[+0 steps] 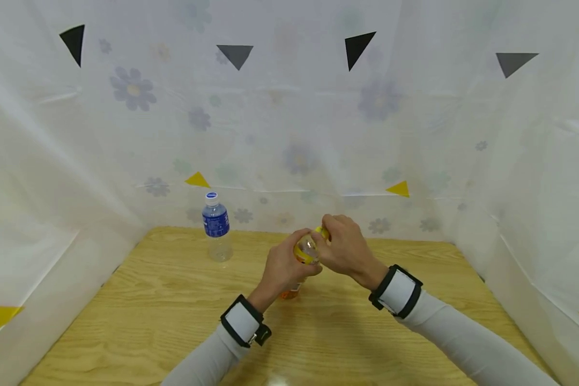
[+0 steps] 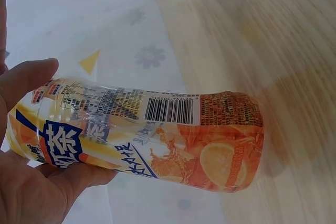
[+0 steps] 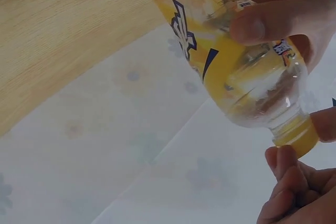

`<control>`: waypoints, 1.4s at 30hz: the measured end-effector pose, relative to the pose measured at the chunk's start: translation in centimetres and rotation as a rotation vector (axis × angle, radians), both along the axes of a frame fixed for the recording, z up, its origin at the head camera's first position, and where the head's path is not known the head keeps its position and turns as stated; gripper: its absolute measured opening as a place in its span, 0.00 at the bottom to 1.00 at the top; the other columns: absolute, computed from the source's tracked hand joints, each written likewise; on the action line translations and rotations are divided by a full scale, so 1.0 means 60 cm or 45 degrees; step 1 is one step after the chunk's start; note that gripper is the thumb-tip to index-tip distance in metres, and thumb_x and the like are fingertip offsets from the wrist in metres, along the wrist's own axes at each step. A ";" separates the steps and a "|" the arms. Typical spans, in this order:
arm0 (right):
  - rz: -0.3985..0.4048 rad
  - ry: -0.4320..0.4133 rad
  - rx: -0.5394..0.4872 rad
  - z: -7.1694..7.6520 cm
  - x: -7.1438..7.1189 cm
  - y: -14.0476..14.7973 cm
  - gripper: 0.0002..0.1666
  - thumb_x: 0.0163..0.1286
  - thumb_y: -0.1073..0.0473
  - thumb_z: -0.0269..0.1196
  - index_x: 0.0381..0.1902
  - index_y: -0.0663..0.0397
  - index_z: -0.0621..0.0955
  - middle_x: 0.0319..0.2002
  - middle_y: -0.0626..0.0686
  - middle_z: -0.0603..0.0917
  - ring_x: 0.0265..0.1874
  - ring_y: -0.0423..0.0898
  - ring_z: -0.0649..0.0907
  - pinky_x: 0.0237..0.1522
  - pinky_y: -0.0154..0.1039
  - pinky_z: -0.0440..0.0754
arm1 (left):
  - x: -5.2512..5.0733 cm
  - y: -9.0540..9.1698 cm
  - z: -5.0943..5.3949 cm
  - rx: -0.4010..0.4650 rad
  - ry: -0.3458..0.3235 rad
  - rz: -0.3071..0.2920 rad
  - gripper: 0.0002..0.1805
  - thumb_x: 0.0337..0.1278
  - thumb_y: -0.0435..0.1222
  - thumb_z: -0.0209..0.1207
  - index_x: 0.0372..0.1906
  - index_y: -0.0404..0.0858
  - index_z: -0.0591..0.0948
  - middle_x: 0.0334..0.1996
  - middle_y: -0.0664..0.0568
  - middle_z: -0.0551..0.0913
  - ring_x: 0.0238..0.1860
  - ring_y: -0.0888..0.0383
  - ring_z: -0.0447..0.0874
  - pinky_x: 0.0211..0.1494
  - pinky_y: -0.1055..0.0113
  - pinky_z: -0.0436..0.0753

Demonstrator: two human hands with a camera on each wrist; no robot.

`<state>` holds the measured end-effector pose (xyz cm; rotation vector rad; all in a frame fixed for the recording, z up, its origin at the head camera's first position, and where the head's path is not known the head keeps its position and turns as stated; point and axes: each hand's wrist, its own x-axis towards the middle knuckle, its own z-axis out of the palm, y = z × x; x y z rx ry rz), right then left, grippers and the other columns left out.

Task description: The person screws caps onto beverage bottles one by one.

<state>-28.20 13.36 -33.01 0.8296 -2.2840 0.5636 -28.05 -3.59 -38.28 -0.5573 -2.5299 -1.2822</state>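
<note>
My left hand (image 1: 281, 268) grips the upper body of a plastic tea bottle (image 2: 173, 135) whose label is orange, yellow and white, with a barcode and orange slices printed on it. In the right wrist view, the clear shoulder and neck lead to a yellow cap (image 3: 300, 139). Fingers of my right hand (image 1: 347, 247) pinch that cap from both sides; it is on the neck. The bottle's top tilts away from me in the head view. Whether its base touches the table cannot be told.
A second clear bottle (image 1: 216, 222) with a blue label and white cap stands upright on the wooden table (image 1: 164, 311), back left. Pale flowered sheeting (image 1: 289, 128) encloses the back and both sides, with black, grey and yellow triangles on it.
</note>
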 end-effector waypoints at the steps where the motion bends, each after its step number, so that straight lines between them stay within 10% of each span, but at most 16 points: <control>1: 0.006 0.033 -0.005 -0.001 -0.003 0.000 0.20 0.69 0.61 0.63 0.20 0.56 0.69 0.16 0.45 0.60 0.18 0.42 0.59 0.28 0.39 0.60 | 0.000 0.001 0.000 0.001 0.002 -0.002 0.41 0.45 0.45 0.77 0.69 0.52 0.75 0.44 0.49 0.87 0.34 0.59 0.82 0.34 0.66 0.80; 7: 0.016 0.112 -0.016 -0.008 -0.010 0.002 0.22 0.68 0.61 0.63 0.17 0.60 0.68 0.16 0.43 0.56 0.17 0.42 0.56 0.30 0.40 0.59 | 0.004 0.005 0.002 0.009 -0.004 -0.010 0.41 0.45 0.43 0.77 0.69 0.52 0.75 0.43 0.47 0.87 0.33 0.59 0.81 0.33 0.66 0.80; 21: -0.060 -0.100 -0.010 0.003 0.005 0.003 0.19 0.73 0.55 0.64 0.23 0.53 0.71 0.18 0.47 0.66 0.19 0.42 0.64 0.25 0.37 0.62 | 0.003 0.001 0.001 0.026 -0.036 -0.013 0.42 0.45 0.44 0.77 0.70 0.53 0.74 0.43 0.49 0.87 0.36 0.58 0.83 0.35 0.65 0.81; 31: -0.151 -0.349 0.075 0.024 0.030 0.008 0.36 0.73 0.44 0.64 0.68 0.63 0.74 0.50 0.63 0.85 0.50 0.61 0.82 0.49 0.58 0.81 | 0.000 -0.001 0.004 0.023 -0.063 -0.011 0.42 0.45 0.44 0.77 0.69 0.52 0.74 0.48 0.47 0.87 0.40 0.54 0.86 0.37 0.63 0.84; 42: -0.010 -0.349 0.123 0.031 0.034 0.015 0.29 0.72 0.66 0.63 0.70 0.57 0.74 0.48 0.59 0.86 0.51 0.60 0.83 0.54 0.58 0.80 | -0.005 -0.003 0.005 0.040 -0.091 -0.020 0.42 0.45 0.45 0.77 0.70 0.50 0.74 0.50 0.46 0.86 0.40 0.54 0.86 0.38 0.61 0.84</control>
